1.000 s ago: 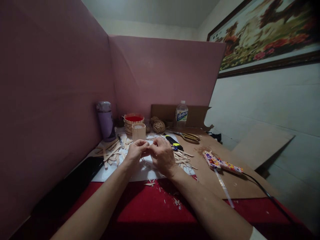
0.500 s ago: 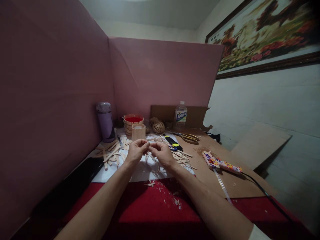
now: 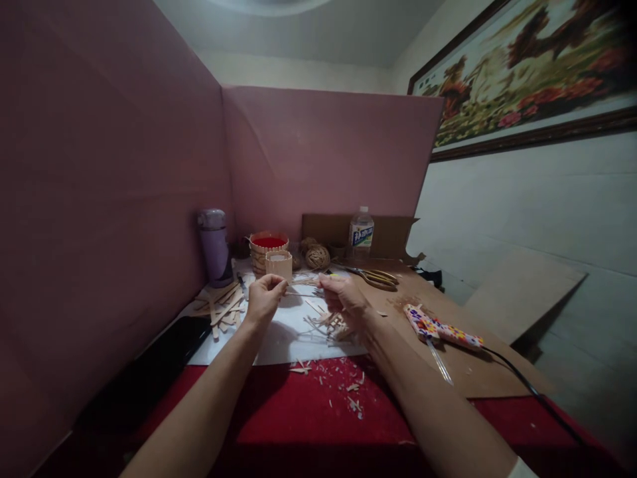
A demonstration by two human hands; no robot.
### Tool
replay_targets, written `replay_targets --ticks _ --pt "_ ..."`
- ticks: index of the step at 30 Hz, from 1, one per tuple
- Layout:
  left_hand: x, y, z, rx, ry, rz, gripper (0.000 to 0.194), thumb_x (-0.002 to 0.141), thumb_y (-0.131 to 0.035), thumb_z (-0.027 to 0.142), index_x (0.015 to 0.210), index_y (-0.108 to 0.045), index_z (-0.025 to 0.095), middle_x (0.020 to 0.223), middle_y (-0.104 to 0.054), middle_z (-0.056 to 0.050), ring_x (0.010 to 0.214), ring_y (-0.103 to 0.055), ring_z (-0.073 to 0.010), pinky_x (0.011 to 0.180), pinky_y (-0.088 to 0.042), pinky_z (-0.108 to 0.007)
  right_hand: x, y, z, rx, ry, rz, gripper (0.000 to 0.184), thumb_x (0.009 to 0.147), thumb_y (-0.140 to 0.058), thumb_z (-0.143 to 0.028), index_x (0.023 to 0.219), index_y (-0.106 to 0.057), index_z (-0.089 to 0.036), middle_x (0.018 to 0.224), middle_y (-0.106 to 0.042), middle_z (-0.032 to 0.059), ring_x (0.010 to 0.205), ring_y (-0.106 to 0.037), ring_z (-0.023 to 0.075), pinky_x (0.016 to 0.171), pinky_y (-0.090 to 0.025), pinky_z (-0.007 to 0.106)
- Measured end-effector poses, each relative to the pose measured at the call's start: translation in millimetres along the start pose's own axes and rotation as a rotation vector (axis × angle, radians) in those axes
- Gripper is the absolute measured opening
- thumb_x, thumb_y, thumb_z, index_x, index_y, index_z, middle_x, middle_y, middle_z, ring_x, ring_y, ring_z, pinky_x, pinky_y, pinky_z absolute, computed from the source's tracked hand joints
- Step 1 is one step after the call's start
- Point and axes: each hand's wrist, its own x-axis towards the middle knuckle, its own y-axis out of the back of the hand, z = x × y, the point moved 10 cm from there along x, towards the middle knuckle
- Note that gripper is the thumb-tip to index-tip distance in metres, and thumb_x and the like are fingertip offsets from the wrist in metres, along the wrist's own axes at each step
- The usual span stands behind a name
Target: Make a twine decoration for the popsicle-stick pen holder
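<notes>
A thin strand of twine [image 3: 301,294] runs between my two hands above the white paper. One end is pinched between the thumb and fingers of my left hand [image 3: 265,295]. My right hand [image 3: 344,295] is closed on the twine at the other side, its fingers partly overlapping the loose sticks behind. Just beyond my left hand stands a small cup of upright wooden sticks [image 3: 279,267]. Behind it is a larger stick-covered container [image 3: 259,255] with a red inside. Short thin sticks [image 3: 333,325] lie below my right hand.
Flat wooden sticks [image 3: 226,307] lie at left beside a purple bottle [image 3: 215,249] and a dark phone-like slab [image 3: 164,352]. Behind are a twine ball [image 3: 317,256] and clear bottle [image 3: 361,232]. Scissors [image 3: 378,279] and a patterned glue gun [image 3: 440,326] rest on cardboard [image 3: 478,375].
My hands were together with loops of twine hanging below them. They have moved apart, left hand slightly left and right hand to the right, with the strand stretched between.
</notes>
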Motion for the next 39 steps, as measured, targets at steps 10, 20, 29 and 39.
replay_targets --ticks 10,20,29,39 --pt "3.4 8.1 7.8 0.009 0.053 -0.015 0.018 0.050 -0.068 0.025 0.054 -0.054 0.013 0.041 -0.048 0.005 0.037 -0.036 -0.0045 0.039 -0.023 -0.018 -42.3 55.9 -87.7 -1.132 0.507 0.816 0.021 0.072 -0.059 -0.035 0.062 -0.064 -0.017 0.071 -0.061 0.0090 0.084 -0.050 0.0255 0.076 -0.034 0.040" --pt "-22.6 -44.6 11.4 0.004 0.042 -0.337 0.025 0.058 -0.070 0.033 0.061 -0.059 0.011 0.049 -0.054 0.002 0.042 -0.039 -0.0050 0.041 -0.026 -0.019 -10.3 -36.1 -17.2 -0.683 0.393 -0.023 0.031 0.086 -0.038 -0.034 0.074 -0.060 -0.015 0.063 -0.058 0.0015 0.056 -0.051 0.0112 0.053 -0.039 0.023" --pt "-19.4 -36.1 12.6 0.066 0.035 -0.263 0.020 0.056 -0.070 0.028 0.060 -0.059 0.011 0.048 -0.053 0.002 0.042 -0.039 -0.0055 0.041 -0.027 -0.019 -10.1 -23.4 -15.7 -0.702 0.335 0.075 0.021 0.071 -0.049 -0.020 0.051 -0.051 -0.016 0.048 -0.047 -0.0029 0.045 -0.037 0.0079 0.046 -0.029 0.021" --pt "-21.3 -39.6 17.3 0.034 0.013 -0.294 0.014 0.056 -0.069 0.023 0.061 -0.062 0.012 0.048 -0.053 0.002 0.042 -0.040 -0.0054 0.042 -0.030 -0.019 -10.1 -22.5 -19.8 -0.561 0.366 0.067 0.016 0.069 -0.054 -0.028 0.058 -0.053 -0.016 0.054 -0.045 -0.0028 0.050 -0.036 0.0087 0.048 -0.028 0.022"
